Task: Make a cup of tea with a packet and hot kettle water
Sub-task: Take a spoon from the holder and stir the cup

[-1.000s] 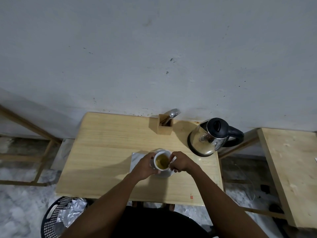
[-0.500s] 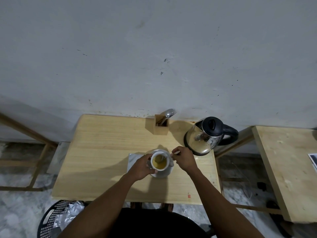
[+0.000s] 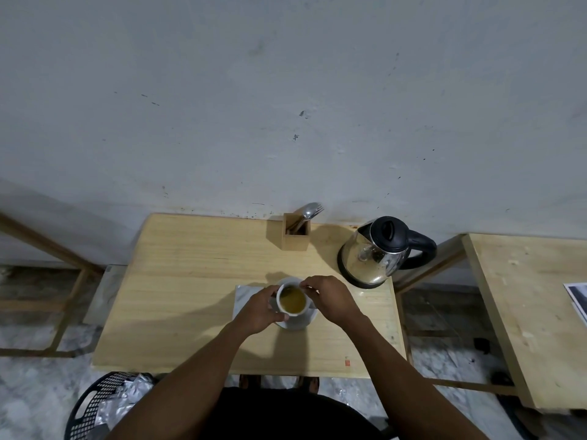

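Observation:
A white cup (image 3: pixel 292 301) of yellow-brown tea stands on a white saucer (image 3: pixel 305 322) in the middle of the wooden table (image 3: pixel 190 281). My left hand (image 3: pixel 259 309) wraps around the cup's left side. My right hand (image 3: pixel 330 300) hovers at the cup's right rim, fingers pinched on a small spoon (image 3: pixel 285 292) that dips into the tea. A steel kettle (image 3: pixel 378 252) with a black lid and handle sits at the table's back right, apart from both hands. A white sheet (image 3: pixel 244 295) lies under the saucer's left edge.
A wooden holder (image 3: pixel 296 231) with a spoon and fork stands at the back by the wall. A second wooden table (image 3: pixel 524 306) is to the right. A black mesh basket (image 3: pixel 95 404) with crumpled foil sits on the floor at lower left.
My right hand has circled at the cup's rim with the spoon, out to the back right and back over the rim. My left hand stays on the cup. The camera shifted slightly.

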